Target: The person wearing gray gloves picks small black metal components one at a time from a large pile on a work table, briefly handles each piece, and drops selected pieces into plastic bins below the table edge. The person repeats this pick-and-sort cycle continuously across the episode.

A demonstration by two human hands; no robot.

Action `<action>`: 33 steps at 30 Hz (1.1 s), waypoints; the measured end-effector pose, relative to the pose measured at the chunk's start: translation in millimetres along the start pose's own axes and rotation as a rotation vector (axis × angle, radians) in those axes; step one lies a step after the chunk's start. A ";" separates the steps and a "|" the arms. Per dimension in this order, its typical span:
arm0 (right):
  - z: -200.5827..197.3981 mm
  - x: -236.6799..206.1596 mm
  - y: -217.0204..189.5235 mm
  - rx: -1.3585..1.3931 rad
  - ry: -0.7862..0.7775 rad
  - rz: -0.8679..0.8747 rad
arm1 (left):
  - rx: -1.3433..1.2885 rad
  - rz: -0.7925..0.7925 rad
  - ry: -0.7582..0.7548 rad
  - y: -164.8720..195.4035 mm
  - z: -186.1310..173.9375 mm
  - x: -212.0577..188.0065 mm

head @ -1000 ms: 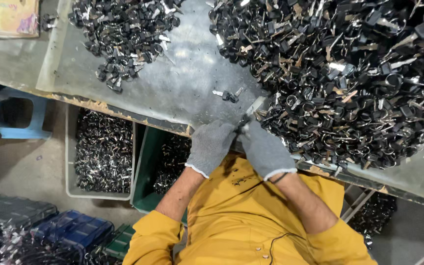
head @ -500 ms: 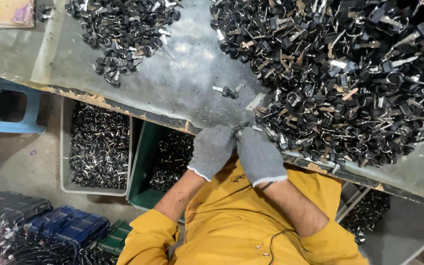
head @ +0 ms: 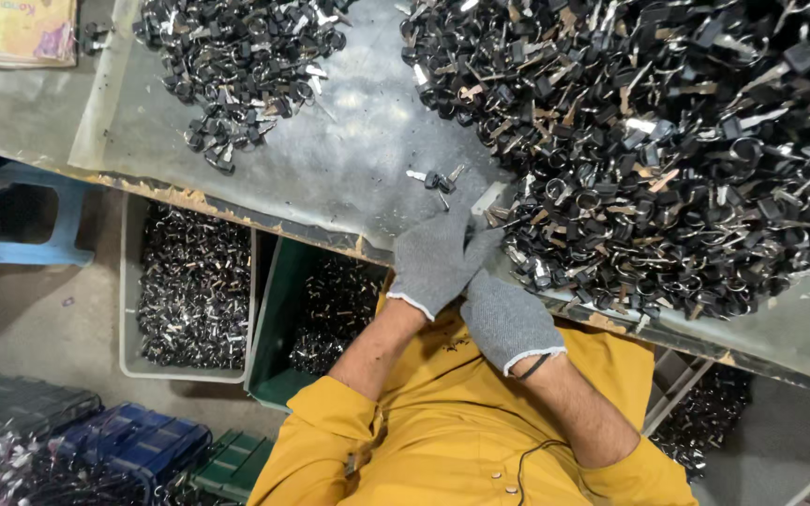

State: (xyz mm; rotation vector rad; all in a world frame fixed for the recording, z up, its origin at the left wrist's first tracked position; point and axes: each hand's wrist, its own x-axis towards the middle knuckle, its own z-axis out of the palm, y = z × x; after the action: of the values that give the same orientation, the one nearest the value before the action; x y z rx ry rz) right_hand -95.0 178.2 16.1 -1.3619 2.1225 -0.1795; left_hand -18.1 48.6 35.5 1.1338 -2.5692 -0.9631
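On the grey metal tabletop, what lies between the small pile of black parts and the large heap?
In the head view, mostly bare tabletop separates small pile from large heap; a few loose key-like pieces lie there.

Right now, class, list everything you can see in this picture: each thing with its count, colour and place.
Large heap of small metal parts: one, black and silver, table's right side.
Smaller heap of parts: one, black and silver, table top left.
Loose parts: a few, on bare table above the hands.
Table: one, grey metal.
Booklet: one, yellow, top left corner.
Grey bin: one, holding parts, under the table.
Green bin: one, holding parts, beside it.
Stool: one, blue, on floor at left.
Left hand: grey glove, at the table edge.
Right hand: grey glove, touching the left.
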 end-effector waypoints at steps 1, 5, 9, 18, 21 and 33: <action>-3.3 0.5 0.8 0.032 0.000 0.005 | -0.006 0.032 -0.012 -1.7 1.0 3.8; -16.3 -2.8 2.2 0.159 -0.057 0.121 | 0.019 0.039 -0.180 -18.4 0.6 4.7; -17.8 -2.0 -2.0 0.152 0.007 0.108 | -0.174 0.250 0.188 -36.6 -2.8 -12.3; -23.1 27.5 -4.0 0.222 -0.032 0.039 | -0.061 0.276 0.201 -54.1 4.6 -18.2; -25.8 31.2 -4.2 0.176 -0.017 -0.017 | -0.049 0.261 0.161 -54.8 4.2 -17.8; -34.8 22.4 -35.9 -0.081 -0.084 0.198 | 0.160 0.421 0.050 -55.0 1.1 -19.5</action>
State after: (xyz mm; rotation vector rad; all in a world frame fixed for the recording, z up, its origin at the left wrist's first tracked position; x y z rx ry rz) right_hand -92.8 135.3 50.0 -1.1726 2.1976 0.0430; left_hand 28.1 35.4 2.2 0.5931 -2.7204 -0.6327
